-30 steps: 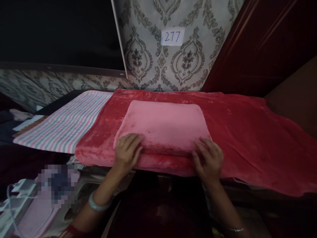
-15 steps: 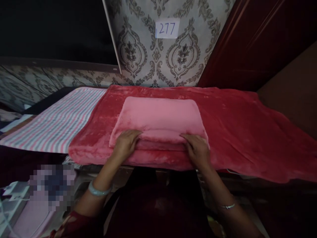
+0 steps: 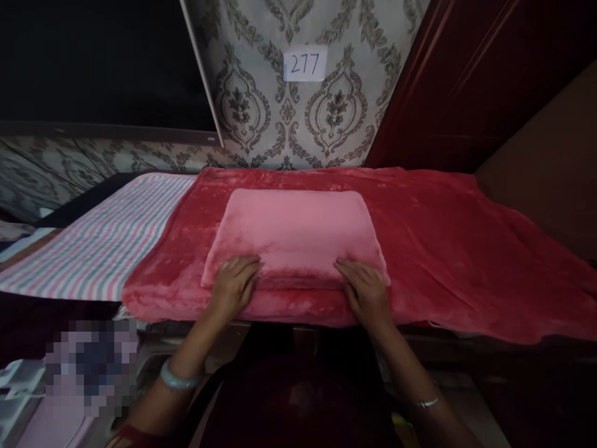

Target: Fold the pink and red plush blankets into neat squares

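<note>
A pink plush cloth, folded into a padded, pillow-like rectangle, lies on a red plush blanket. At the cloth's near left corner rests my left hand, its fingers stretched over the top surface and the thumb lower, at the front edge. My right hand lies likewise at the near right corner, fingers extended inward on the plush. Neither palm shows, and the undersides of both hands are hidden. Between them the near edge of the cloth lies fairly smooth.
A striped cloth sticks out from under the blanket at the left. Behind stand a dark screen and a patterned wall with a paper marked 277. A dark red wooden panel rises at the back right.
The raised fold at the cloth's near edge has flattened down. My fingers have gone from gripping that fold to lying on top. The view has shifted slightly.
</note>
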